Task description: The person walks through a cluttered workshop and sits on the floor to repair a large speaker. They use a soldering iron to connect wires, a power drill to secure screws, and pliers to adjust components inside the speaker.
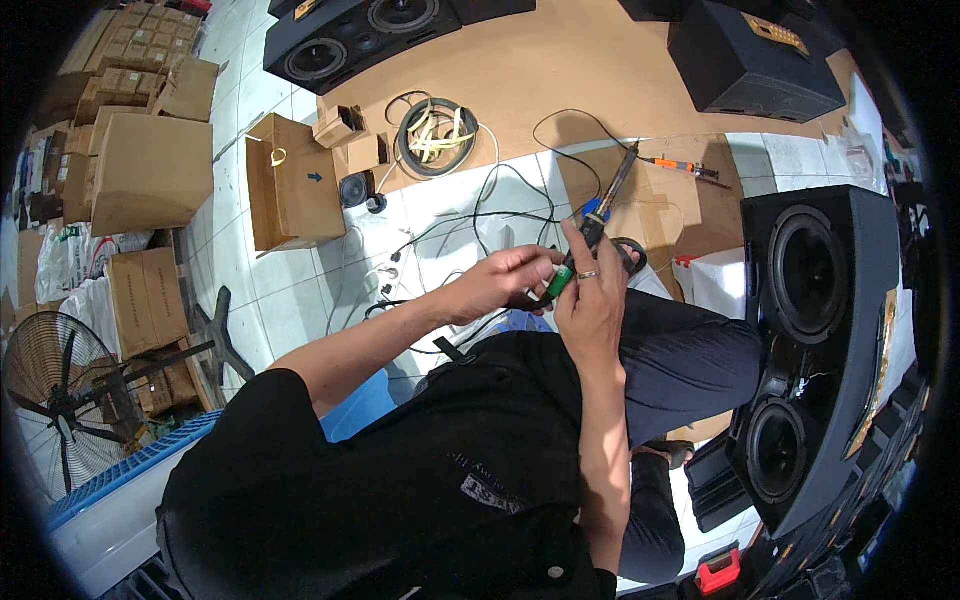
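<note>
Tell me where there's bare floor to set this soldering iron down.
Bare white tile lies left of your left hand, between the open cardboard box and your knee. More bare brown board sits between the two far speakers. Straight ahead is crowded with black cables; the right side is blocked by the speaker cabinet.

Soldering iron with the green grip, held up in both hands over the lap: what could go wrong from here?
1. The long soldering iron with the green grip is held over the dark trousers; if hot, a slip might burn cloth or the left hand.
2. Its black cord loops loosely over the white tiled floor; a tug could jerk the right hand.
</note>
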